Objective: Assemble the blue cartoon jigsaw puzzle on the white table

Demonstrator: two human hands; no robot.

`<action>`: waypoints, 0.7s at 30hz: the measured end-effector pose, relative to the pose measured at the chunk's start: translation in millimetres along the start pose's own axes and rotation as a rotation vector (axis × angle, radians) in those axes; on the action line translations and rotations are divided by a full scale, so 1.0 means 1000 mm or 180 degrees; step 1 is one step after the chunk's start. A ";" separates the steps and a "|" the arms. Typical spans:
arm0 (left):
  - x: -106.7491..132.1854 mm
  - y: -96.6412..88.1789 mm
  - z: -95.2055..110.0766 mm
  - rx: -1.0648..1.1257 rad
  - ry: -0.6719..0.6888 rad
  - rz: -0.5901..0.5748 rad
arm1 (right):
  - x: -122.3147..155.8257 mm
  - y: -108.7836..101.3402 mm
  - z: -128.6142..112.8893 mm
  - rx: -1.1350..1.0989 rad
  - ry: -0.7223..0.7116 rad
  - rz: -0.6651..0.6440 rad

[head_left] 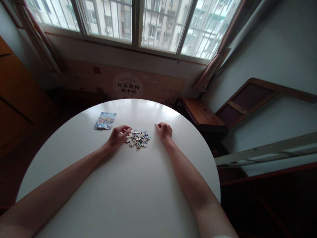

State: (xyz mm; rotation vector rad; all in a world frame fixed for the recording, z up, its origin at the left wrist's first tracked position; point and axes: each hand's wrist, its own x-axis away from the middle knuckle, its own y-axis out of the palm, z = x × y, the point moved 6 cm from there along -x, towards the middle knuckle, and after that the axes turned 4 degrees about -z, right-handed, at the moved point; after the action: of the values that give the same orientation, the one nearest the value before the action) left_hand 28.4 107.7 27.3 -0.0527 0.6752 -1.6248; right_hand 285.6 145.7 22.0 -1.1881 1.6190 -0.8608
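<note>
A heap of jigsaw puzzle pieces (pixel 139 138) lies on the white round table (pixel 119 198), some showing coloured print and others a plain pale side. At the heap's left edge is my left hand (pixel 119 135), its fingers loosely bent and apart, with nothing visible in them. To the right of the heap, my right hand (pixel 164 131) is closed, with a small puzzle piece (pixel 155 124) at the tips of its thumb and finger. A blue printed packet (pixel 105 120) lies flat beyond my left hand.
Past the table's right edge stands a brown wooden bench (pixel 203 112). A folded wooden frame (pixel 247 96) leans on the right wall. Behind the table, a printed board (pixel 158 84) stands below the barred window (pixel 160 26).
</note>
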 end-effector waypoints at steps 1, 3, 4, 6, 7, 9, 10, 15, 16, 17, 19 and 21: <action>0.000 0.000 0.000 -0.0006 -0.0008 -0.0008 | 0.000 0.000 0.000 -0.0014 -0.0005 -0.0003; 0.000 0.001 0.000 -0.0020 -0.0017 -0.0021 | 0.000 0.000 0.001 -0.0044 -0.0011 -0.0007; 0.000 0.001 0.000 -0.0026 -0.0018 -0.0029 | 0.000 0.000 0.001 -0.0059 -0.0017 -0.0004; 0.000 0.001 0.000 -0.0042 -0.0008 -0.0039 | 0.000 0.000 0.000 -0.0099 -0.0046 0.0026; 0.000 0.001 0.000 -0.0056 0.0002 -0.0036 | 0.001 0.000 -0.001 -0.0128 -0.0076 0.0049; 0.000 0.000 -0.001 -0.0101 0.0030 -0.0015 | 0.002 0.000 -0.004 -0.0209 -0.0189 0.0091; 0.000 0.000 -0.001 -0.0134 0.0050 -0.0004 | 0.002 0.001 -0.006 -0.0245 -0.0265 0.0099; 0.000 -0.001 0.001 -0.0300 0.0191 0.0030 | 0.005 0.006 -0.019 -0.0361 -0.0694 -0.0022; 0.000 -0.001 0.001 -0.0323 0.0207 0.0033 | 0.006 0.008 -0.021 -0.0421 -0.0810 -0.0094; 0.000 -0.001 0.001 -0.0343 0.0216 0.0033 | 0.006 0.009 -0.024 -0.0488 -0.0933 -0.0167; -0.001 0.000 0.001 -0.0377 0.0221 0.0021 | 0.007 0.009 -0.027 -0.0588 -0.1126 -0.0229; -0.001 0.000 0.001 -0.0392 0.0224 0.0016 | 0.008 0.006 -0.029 -0.0608 -0.1207 -0.0125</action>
State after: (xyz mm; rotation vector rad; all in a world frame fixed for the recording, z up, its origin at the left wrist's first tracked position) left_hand 29.1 107.9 28.1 -0.0838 0.8285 -1.5849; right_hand 255.9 140.2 24.4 -1.4235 1.3900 -0.4735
